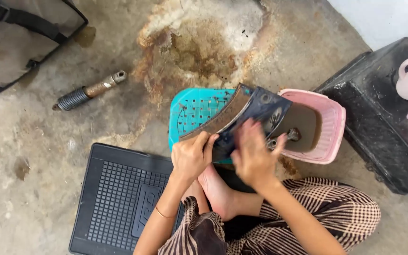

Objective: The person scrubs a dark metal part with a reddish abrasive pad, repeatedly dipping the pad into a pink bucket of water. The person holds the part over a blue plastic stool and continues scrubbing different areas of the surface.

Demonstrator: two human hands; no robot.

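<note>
Dark blue, mud-caked curved panel (253, 113) sits tilted at frame centre, over a turquoise basket (190, 115) and a pink basin (329, 125) of brown water. The left hand (192, 156) grips its lower edge; the right hand (253, 156), blurred, fingers spread, presses its face. Grime remains. A rubber mat (119, 198) lies at seven o'clock.

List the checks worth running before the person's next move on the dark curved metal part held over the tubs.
1. Left hand grips the dark curved metal part at its lower edge: ok.
2. Right hand lies on the part's face; blurred, so grip: cannot tell.
3. Part is over the turquoise plastic basket and the pink plastic tub: ok.
4. Pink tub holds murky brown water: ok.
5. Bare foot lies right under the part: not ok.
6. Black ribbed rubber mat lies flat beside the person: ok.
</note>
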